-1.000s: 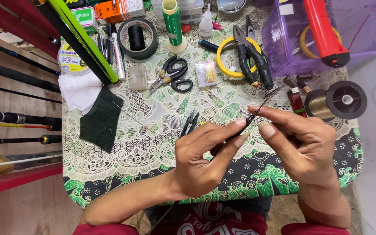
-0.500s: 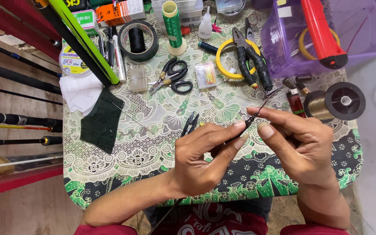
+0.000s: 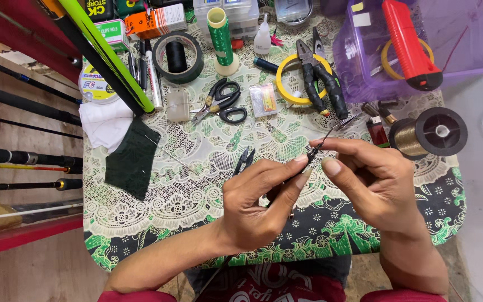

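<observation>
Even, soft daylight fills the scene, bright with no harsh glare. Shadows are faint and short beneath the left hand (image 3: 258,210) and right hand (image 3: 378,184) on the desk (image 3: 197,151). Focus is sharp across the middle; the wide lens bends lines slightly near the edges.

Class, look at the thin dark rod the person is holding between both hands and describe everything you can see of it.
The thin dark rod is a slim, black, stiff-looking shaft, tilted so its tip points up and away to the right, toward the pliers. Its tip looks fine and slightly glinting; detail there is too small to tell. The left hand pinches it between thumb and fingers from below, and the right hand meets it with thumb and forefinger just above. It is held above the patterned tablecloth, not resting on it. Its lower part runs hidden behind the left hand.
</observation>
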